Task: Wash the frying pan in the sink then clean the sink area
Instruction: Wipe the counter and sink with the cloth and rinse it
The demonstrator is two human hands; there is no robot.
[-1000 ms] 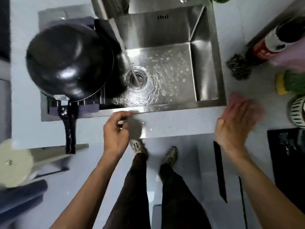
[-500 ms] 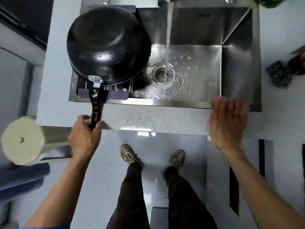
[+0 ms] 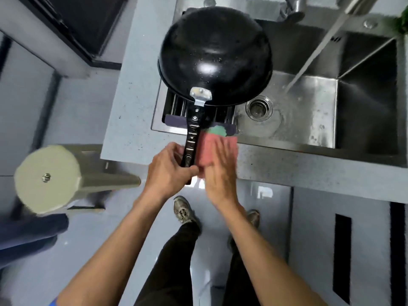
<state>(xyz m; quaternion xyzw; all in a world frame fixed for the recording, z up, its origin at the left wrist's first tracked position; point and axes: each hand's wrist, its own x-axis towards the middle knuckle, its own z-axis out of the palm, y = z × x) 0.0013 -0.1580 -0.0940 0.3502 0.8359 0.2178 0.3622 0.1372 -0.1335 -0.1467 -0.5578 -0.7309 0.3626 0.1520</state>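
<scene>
The black frying pan (image 3: 214, 56) lies upside down on a rack (image 3: 176, 107) over the left part of the steel sink (image 3: 309, 111). Its black handle (image 3: 192, 138) points toward me. My left hand (image 3: 170, 168) is closed around the end of that handle. My right hand (image 3: 220, 171) lies flat, fingers together, on a pink and green cloth (image 3: 212, 142) on the counter's front edge, just right of the handle. Water (image 3: 313, 54) runs from the tap into the basin beside the drain (image 3: 259, 107).
The grey counter (image 3: 128, 120) surrounds the sink, with wet spots along its front strip. A pale round stool top (image 3: 47, 177) stands at the left, below counter height. My legs and shoes are below. A green object (image 3: 403, 21) shows at the top right corner.
My left hand has closed on the pan handle. My right hand swept left along the counter front and now presses on a cloth beside the handle. The view has shifted left.
</scene>
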